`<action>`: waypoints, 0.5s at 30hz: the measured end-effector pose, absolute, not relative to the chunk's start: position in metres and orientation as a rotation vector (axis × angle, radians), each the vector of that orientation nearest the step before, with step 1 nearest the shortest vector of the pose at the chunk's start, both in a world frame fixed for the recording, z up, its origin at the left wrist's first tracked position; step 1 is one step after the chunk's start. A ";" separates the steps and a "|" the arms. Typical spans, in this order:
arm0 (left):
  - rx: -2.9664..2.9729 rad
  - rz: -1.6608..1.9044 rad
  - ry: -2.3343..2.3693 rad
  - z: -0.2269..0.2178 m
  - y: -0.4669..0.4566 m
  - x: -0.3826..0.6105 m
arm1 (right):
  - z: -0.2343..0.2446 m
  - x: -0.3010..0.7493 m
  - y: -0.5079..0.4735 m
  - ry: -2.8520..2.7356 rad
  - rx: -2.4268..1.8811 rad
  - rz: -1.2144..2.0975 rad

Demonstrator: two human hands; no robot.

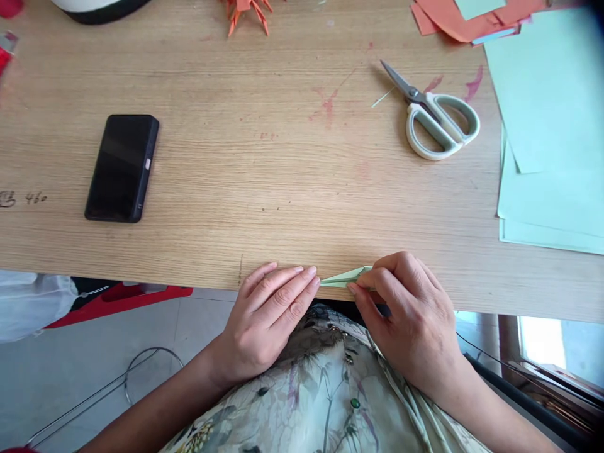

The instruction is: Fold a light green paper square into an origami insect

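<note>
A narrow folded piece of pale green paper (343, 277) lies at the near edge of the wooden table (264, 157). My right hand (409, 308) pinches its right end between thumb and fingers. My left hand (268, 311) rests at the table edge with its fingers stretched out together, the fingertips touching the paper's pointed left tip. It holds nothing.
A black phone (122, 167) lies at the left. Grey-handled scissors (434, 114) lie at the right, beside a stack of pale green sheets (552, 145). Orange paper sheets (467, 19) and an orange folded figure (248, 12) sit at the far edge.
</note>
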State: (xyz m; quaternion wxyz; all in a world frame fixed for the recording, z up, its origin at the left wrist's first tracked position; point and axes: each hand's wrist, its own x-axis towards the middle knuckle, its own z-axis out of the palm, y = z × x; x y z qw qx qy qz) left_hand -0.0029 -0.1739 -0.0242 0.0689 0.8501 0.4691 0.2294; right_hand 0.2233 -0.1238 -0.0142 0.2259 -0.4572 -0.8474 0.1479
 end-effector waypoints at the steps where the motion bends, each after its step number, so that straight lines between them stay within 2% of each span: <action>1: 2.588 0.664 1.391 -0.024 -0.174 -0.004 | -0.014 0.223 -0.124 -2.336 -1.257 0.402; 8: 2.661 0.559 1.342 -0.022 -0.176 -0.010 | -0.015 0.223 -0.123 -2.342 -1.255 0.389; 15: 2.640 0.811 1.485 -0.028 -0.176 0.001 | -0.014 0.223 -0.123 -2.345 -1.237 0.363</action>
